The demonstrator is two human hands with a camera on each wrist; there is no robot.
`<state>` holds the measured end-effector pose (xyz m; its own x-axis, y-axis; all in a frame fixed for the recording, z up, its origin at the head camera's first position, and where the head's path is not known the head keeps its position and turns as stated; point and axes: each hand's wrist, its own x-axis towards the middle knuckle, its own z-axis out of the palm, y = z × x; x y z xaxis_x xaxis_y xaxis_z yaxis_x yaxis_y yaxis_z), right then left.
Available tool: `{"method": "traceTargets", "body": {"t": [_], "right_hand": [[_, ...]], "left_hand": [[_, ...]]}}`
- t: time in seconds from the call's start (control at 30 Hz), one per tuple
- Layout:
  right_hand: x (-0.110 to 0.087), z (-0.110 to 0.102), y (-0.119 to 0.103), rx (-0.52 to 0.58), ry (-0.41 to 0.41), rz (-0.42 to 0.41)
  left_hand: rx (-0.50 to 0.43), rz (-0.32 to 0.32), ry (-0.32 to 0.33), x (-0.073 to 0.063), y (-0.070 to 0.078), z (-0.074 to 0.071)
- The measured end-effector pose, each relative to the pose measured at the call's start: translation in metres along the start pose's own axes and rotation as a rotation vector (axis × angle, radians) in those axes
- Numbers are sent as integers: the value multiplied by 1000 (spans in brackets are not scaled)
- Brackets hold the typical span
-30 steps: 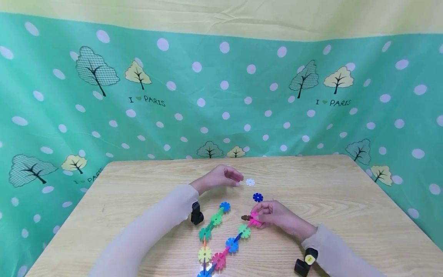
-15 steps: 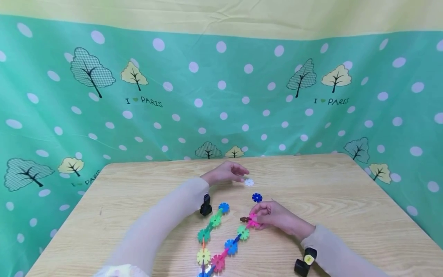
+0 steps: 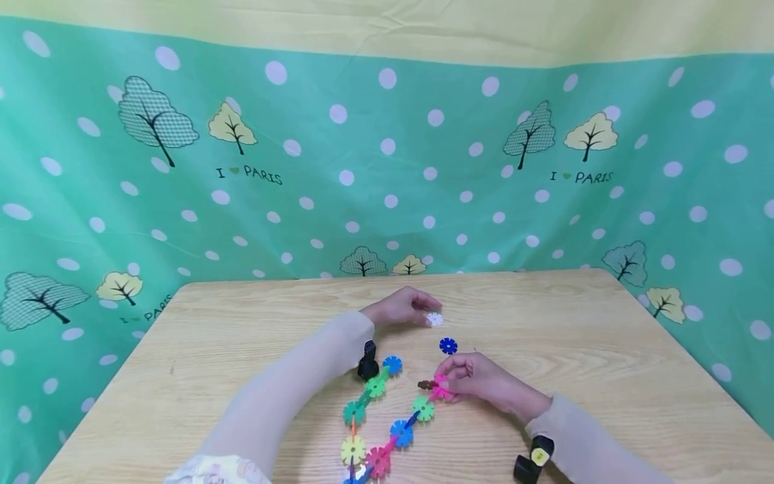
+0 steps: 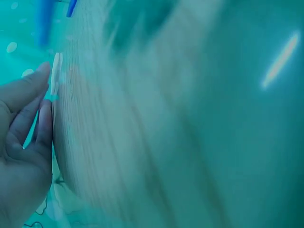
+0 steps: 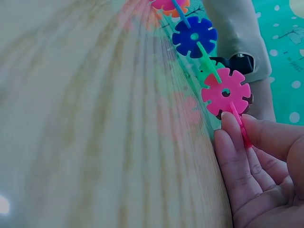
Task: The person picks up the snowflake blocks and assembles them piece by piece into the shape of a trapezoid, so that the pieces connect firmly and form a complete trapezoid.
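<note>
My left hand reaches over the far part of the table, fingertips right at a white snowflake disc that lies flat; the left wrist view shows the white disc edge-on beside the fingers. Between thumb and fingers my right hand pinches a pink snowflake disc, seen edge-on in the right wrist view. It is slotted into another pink disc at one end of a long chain of coloured discs. A brown disc sticks out left of the pinched end.
A loose dark blue disc lies between the two hands. The chain bends toward the front edge and returns to a blue end disc near the left wrist camera. A green dotted cloth hangs behind the wooden table.
My left hand has moved right, from beside the white disc to right at it. The right hand keeps its pinch on the pink disc and stays almost in place.
</note>
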<state>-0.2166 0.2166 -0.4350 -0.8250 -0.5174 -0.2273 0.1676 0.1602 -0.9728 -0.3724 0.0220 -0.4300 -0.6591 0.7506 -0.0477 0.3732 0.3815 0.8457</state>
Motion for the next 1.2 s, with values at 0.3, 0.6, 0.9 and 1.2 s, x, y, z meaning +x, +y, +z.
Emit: {"method": "traceTargets", "body": {"t": [0.3, 0.6, 0.9, 1.2], "right_hand": [[-2, 2, -2, -4, -4, -22], [0, 2, -1, -10, 13, -9], [1, -1, -2, -15, 23, -12], [3, 0, -1, 16, 15, -2]], "left_hand": [[88, 28, 25, -1, 4, 3], [148, 4, 14, -10, 5, -5], [186, -23, 40, -33, -2, -15], [202, -18, 48, -62, -10, -19]]}}
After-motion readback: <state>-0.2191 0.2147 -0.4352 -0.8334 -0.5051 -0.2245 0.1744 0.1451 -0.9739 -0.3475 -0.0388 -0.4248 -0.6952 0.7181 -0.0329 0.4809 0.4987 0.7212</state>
